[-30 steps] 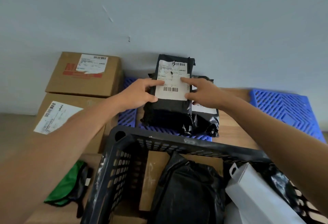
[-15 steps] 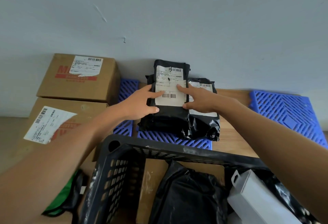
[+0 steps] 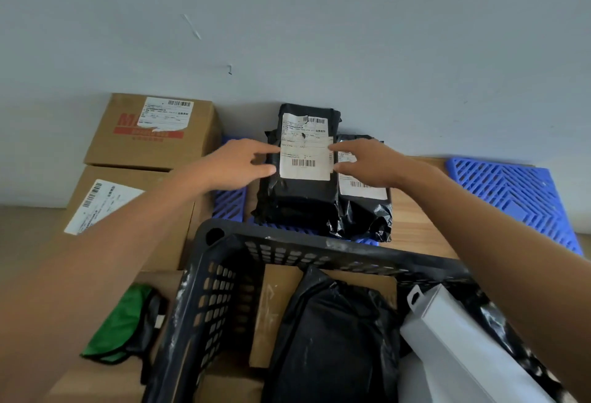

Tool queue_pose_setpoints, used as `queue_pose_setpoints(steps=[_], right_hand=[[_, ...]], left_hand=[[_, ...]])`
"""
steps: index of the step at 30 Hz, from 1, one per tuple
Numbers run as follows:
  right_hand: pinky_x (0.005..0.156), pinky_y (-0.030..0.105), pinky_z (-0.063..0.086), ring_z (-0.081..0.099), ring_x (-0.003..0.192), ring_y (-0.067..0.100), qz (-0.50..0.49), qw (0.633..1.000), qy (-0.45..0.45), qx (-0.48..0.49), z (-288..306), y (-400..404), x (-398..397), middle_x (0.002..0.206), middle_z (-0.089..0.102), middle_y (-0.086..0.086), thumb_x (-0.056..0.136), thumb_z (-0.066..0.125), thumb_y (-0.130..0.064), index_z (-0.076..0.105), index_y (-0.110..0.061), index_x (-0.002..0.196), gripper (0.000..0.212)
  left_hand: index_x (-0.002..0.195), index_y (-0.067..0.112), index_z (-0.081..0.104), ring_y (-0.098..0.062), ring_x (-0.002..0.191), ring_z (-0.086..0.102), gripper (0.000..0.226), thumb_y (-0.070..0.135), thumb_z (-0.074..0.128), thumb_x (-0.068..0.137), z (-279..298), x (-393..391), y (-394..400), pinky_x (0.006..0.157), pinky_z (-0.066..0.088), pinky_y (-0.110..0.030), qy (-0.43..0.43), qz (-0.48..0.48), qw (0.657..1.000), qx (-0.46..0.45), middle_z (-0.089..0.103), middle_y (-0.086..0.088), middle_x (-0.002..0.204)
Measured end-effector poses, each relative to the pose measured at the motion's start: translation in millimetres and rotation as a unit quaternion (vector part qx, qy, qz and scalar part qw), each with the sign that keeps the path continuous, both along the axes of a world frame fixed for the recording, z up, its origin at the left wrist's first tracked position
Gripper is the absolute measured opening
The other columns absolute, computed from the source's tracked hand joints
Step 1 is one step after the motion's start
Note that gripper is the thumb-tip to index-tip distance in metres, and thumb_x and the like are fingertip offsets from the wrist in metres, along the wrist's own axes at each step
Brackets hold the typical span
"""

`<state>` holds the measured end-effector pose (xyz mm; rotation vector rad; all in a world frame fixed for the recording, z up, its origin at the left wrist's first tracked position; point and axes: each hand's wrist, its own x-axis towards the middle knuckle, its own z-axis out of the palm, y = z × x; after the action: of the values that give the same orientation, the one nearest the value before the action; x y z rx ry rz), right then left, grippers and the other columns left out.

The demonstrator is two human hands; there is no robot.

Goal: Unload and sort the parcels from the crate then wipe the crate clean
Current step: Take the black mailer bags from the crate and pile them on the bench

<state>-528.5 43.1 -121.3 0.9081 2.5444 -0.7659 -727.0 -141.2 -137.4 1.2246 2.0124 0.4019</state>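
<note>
**Parcel set on the blue pallet, both hands at its label**

Head view. A black poly-bag parcel (image 3: 302,191) lies on top of another black bag (image 3: 364,211) on a blue slatted pallet (image 3: 228,203) at the far edge of the desk (image 3: 412,226), against the wall. Its white shipping label (image 3: 304,150) carries two barcodes and small print too fine to read. The left hand (image 3: 238,164) touches the parcel's left side, fingers extended and slightly apart, fingertips at the label edge. The right hand (image 3: 367,163) rests at the right side, fingers extended and spread; neither hand grips.

Two cardboard boxes stand stacked at the far left corner: the upper box (image 3: 153,131) shows red print beginning "M" (the rest covered by a torn barcode label); the lower box (image 3: 128,211) bears a barcode label too.

The black crate (image 3: 224,284) sits at the near edge, holding a black bag (image 3: 332,338), a white carton (image 3: 463,345) and cardboard. A green cloth (image 3: 121,329) lies left of it. A second blue pallet (image 3: 518,191) lies at the right edge.
</note>
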Motion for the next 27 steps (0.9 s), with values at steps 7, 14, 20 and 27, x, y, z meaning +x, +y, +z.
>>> queue_pose_setpoints(steps=[7,14,20,27], right_hand=[[0.115,0.036,0.041,0.053,0.133,0.006,-0.032,0.986,0.159,-0.043,61.0,-56.7,51.7,0.148,0.055,-0.014,0.102,0.058,-0.031,0.058,-0.036,0.142,0.040],[0.104,0.038,0.052,0.073,0.101,0.013,-0.033,0.962,0.263,-0.071,95.1,-122.4,123.2,0.137,0.062,-0.022,0.101,0.061,-0.031,0.061,-0.042,0.137,0.038],[0.115,0.039,0.045,0.055,0.132,0.002,-0.017,0.958,0.276,-0.077,82.4,-167.3,187.7,0.142,0.059,-0.018,0.100,0.063,-0.023,0.063,-0.037,0.137,0.040],[0.113,0.024,0.034,0.045,0.142,0.013,-0.004,0.986,0.149,-0.069,44.6,-197.2,232.3,0.153,0.051,-0.008,0.103,0.060,-0.026,0.054,-0.032,0.146,0.044]], left_hand=[[0.146,0.036,0.054,-0.007,0.116,0.063,0.045,0.034,0.060,0.102,67.2,44.8,-38.8,0.098,0.043,-0.028,-0.020,0.051,0.994,0.097,0.066,0.010,0.134],[0.145,0.038,0.054,0.021,0.096,0.050,0.043,0.034,0.059,0.102,118.4,136.9,-95.3,0.086,0.037,-0.002,0.048,0.056,0.980,0.182,0.055,0.021,0.127],[0.135,0.027,0.066,0.012,0.115,0.056,0.037,0.020,0.064,0.099,107.2,217.5,-163.9,0.101,0.046,-0.014,0.022,0.115,0.959,0.258,0.065,0.021,0.123],[0.145,0.031,0.054,-0.007,0.122,0.054,0.043,0.031,0.060,0.102,69.1,275.2,-215.0,0.099,0.042,-0.022,-0.007,0.172,0.979,0.107,0.054,0.018,0.124]])
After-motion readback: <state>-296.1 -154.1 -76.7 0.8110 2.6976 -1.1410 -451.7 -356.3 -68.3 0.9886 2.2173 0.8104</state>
